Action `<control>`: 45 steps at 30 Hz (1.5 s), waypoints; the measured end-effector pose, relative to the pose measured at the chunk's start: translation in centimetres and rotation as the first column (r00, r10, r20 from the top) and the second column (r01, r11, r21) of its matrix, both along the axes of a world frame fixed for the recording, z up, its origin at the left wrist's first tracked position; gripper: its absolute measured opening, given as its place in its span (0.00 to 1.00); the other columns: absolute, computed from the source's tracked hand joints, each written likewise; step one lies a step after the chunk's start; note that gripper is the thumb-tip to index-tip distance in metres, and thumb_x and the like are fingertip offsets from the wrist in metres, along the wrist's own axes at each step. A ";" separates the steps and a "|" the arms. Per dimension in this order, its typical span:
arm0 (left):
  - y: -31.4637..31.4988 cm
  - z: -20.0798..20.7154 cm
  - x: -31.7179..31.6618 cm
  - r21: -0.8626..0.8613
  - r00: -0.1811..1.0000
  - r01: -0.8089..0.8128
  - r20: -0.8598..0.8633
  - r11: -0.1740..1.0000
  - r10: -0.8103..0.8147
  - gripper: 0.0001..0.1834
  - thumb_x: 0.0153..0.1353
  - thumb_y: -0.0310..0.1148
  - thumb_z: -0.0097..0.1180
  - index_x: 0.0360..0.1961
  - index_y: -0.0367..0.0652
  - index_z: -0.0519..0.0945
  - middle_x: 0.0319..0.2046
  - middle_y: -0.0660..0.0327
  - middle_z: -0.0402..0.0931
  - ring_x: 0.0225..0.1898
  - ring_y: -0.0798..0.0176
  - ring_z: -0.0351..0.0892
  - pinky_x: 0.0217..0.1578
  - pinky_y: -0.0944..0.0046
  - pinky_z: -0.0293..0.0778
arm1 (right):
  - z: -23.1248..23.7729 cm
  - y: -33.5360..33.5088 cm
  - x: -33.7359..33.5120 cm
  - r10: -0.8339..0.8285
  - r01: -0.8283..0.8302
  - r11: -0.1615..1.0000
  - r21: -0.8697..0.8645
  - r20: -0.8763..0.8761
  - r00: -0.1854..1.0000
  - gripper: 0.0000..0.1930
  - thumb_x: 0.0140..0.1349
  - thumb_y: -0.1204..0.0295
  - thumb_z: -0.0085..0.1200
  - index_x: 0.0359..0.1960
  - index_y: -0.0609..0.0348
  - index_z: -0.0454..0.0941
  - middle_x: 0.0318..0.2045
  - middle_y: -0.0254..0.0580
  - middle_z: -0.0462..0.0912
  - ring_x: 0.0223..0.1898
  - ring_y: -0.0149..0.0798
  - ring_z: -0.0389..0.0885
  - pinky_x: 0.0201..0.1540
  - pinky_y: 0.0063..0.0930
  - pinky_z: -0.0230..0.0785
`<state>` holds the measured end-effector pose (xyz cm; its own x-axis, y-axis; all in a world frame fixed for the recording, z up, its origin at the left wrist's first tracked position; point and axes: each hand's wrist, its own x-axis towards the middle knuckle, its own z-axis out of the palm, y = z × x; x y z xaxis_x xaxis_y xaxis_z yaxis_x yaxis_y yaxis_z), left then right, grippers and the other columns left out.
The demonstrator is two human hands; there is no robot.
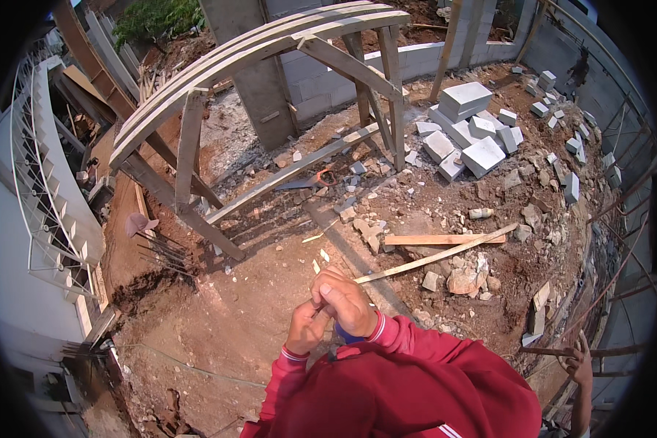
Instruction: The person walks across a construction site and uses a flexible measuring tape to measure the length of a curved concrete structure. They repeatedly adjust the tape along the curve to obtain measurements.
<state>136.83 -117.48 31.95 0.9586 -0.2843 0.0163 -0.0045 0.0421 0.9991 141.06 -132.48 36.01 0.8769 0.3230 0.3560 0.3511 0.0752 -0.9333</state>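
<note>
I am seeing both hands working close together at chest height, red sleeves [416,379] coming up from below. My right hand [347,299] is closing in a loose fist over the left hand [306,328], fingers curled and pressed together on something small; I cannot tell what it is. A blue object [347,337] is peeking out just beneath them. Beyond, thin wooden slats [438,252] are lying on rubble-strewn dirt. Farther off, a curved timber frame [270,51] is standing beside grey concrete blocks [467,124].
</note>
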 end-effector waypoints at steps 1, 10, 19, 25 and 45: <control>0.5 0.2 1.3 -0.023 0.999 -0.033 -0.005 0.999 0.033 0.11 0.72 0.30 0.53 0.47 0.32 0.79 0.39 0.62 0.80 0.41 0.71 0.77 0.41 0.68 0.74 | -0.1 0.4 2.0 -0.026 0.030 0.999 -0.039 0.118 0.993 0.19 0.73 0.63 0.35 0.27 0.61 0.69 0.29 0.41 0.71 0.33 0.40 0.68 0.42 0.35 0.61; 5.9 1.6 10.8 0.064 0.995 -0.095 0.034 0.993 0.093 0.12 0.74 0.35 0.51 0.47 0.37 0.80 0.33 0.63 0.78 0.33 0.72 0.75 0.36 0.69 0.72 | -0.7 2.9 10.8 0.201 -0.195 0.979 0.066 -0.099 0.975 0.24 0.76 0.57 0.36 0.56 0.64 0.75 0.49 0.50 0.75 0.49 0.44 0.76 0.55 0.37 0.69; 11.1 4.2 14.3 -0.073 0.952 -0.281 0.103 0.957 0.287 0.20 0.75 0.44 0.47 0.38 0.35 0.77 0.28 0.62 0.72 0.30 0.71 0.70 0.33 0.70 0.69 | -8.9 5.3 12.0 0.392 -0.429 0.799 -0.422 -0.177 0.903 0.28 0.66 0.56 0.58 0.63 0.58 0.70 0.55 0.50 0.76 0.59 0.52 0.73 0.63 0.41 0.64; 14.9 6.1 18.7 -0.147 0.948 -0.232 0.188 0.962 0.258 0.36 0.69 0.63 0.45 0.26 0.35 0.73 0.24 0.61 0.66 0.26 0.69 0.61 0.29 0.68 0.55 | -19.1 5.8 11.7 0.176 -0.493 0.714 -0.498 -0.553 0.814 0.14 0.65 0.58 0.59 0.44 0.54 0.81 0.32 0.48 0.83 0.37 0.50 0.83 0.45 0.39 0.73; 24.3 8.5 36.6 0.074 0.931 -0.010 0.364 0.997 -0.018 0.36 0.65 0.63 0.36 0.17 0.38 0.65 0.19 0.61 0.59 0.23 0.61 0.59 0.27 0.61 0.53 | -41.3 -0.7 3.3 -0.969 0.265 0.220 -0.939 -0.179 0.171 0.13 0.59 0.74 0.54 0.46 0.64 0.79 0.41 0.62 0.81 0.46 0.61 0.80 0.47 0.47 0.71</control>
<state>173.38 -93.16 40.46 0.8897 -0.3015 0.3428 -0.3684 -0.0306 0.9292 144.36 -133.21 -5.28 0.5732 -0.7384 -0.3552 -0.8058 -0.4293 -0.4078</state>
